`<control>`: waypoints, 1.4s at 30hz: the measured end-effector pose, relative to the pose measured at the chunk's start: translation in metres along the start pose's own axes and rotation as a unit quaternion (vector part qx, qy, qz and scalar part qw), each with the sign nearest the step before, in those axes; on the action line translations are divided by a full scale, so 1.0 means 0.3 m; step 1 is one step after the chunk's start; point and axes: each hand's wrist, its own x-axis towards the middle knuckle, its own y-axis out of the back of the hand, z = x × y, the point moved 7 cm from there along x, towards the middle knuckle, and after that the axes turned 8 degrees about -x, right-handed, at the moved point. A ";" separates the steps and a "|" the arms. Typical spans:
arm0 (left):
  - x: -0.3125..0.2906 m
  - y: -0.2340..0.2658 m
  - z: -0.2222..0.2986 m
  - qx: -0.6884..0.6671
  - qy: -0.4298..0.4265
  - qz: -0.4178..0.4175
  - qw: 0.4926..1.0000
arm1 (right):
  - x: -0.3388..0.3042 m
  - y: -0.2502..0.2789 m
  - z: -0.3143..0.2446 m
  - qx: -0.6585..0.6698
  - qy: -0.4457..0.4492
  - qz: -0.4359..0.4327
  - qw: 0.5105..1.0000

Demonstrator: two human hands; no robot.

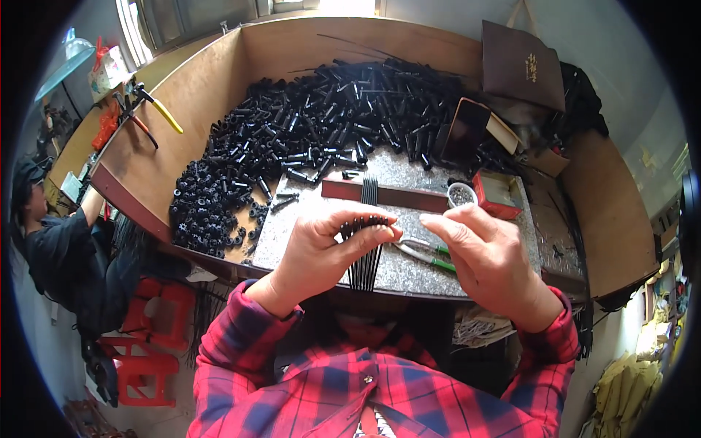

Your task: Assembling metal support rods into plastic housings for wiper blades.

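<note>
- Left hand [321,248]: fingers clamped on one bundle of black rods [367,241], held upright over the table [409,266] front edge.
- Right hand [485,255]: fingers loosely apart, holding nothing, just beside the bundle.
- Pliers [427,254]: one pair, green handles, under the hands.
- One white cup [461,195] beside one red box [500,196].
- Black parts [321,124]: heap, too many to count.

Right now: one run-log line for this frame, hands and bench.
left hand: grips bundle of thin black rods | right hand: open, at rod tips | green-handled pliers: on stone slab | black tube pile: behind
</note>
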 end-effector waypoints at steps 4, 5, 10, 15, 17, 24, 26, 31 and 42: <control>-0.005 -0.005 0.003 -0.035 0.005 0.000 0.999 | 0.009 -0.004 -0.005 -0.022 0.001 -0.001 1.000; -0.006 -0.004 0.003 -0.028 0.009 0.002 1.000 | 0.010 -0.005 -0.005 -0.027 -0.001 -0.001 1.000; -0.007 -0.009 0.007 0.005 -0.002 -0.004 1.000 | 0.005 0.005 -0.005 -0.032 -0.007 -0.004 0.999; -0.013 -0.014 0.007 0.024 0.005 -0.005 1.000 | 0.006 0.010 -0.019 -0.029 -0.006 -0.007 1.000; -0.013 -0.017 0.008 0.026 0.006 -0.007 1.000 | 0.007 0.012 -0.025 -0.032 -0.005 -0.016 0.999; -0.015 -0.011 0.010 0.044 0.006 -0.005 0.999 | 0.008 0.009 -0.023 -0.031 0.006 -0.012 0.999; -0.015 -0.013 0.010 0.048 0.007 -0.006 0.999 | 0.005 0.010 -0.024 -0.031 0.010 -0.005 0.999; -0.018 -0.013 0.028 0.081 -0.012 -0.010 0.997 | 0.006 0.015 -0.040 -0.042 0.016 -0.012 0.999; -0.032 -0.028 0.034 0.108 -0.004 -0.022 0.994 | -0.010 0.033 -0.037 -0.031 0.005 0.020 0.999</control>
